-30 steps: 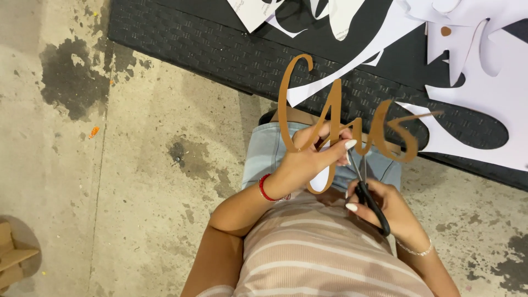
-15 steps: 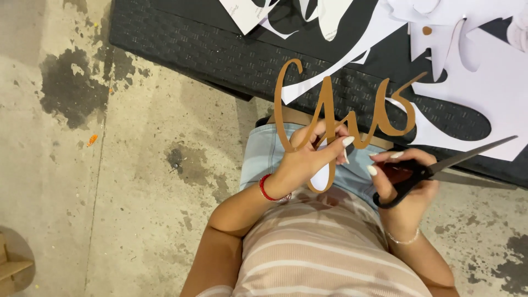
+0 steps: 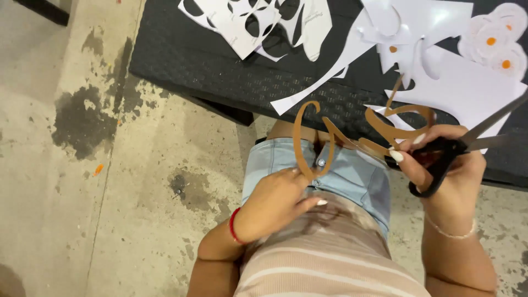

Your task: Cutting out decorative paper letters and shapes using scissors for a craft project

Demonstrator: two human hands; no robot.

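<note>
A brown paper cutout in looping script shape hangs over my lap, in front of the black table's edge. My left hand rests on my lap with curled fingers and grips the bottom of the cutout's left loop. My right hand holds black scissors, their blades pointing up and to the right. Its thumb and fingertips also pinch the right part of the cutout. A red band circles my left wrist, and a thin bracelet my right.
A black textured table carries white paper sheets with cut-out holes, larger white offcuts and white paper flowers with orange centres. Stained concrete floor lies to the left.
The cutout has swung from upright to lying sideways. My left hand dropped to its lower left loop, and my right hand rose with the scissors and took hold of the right part.
</note>
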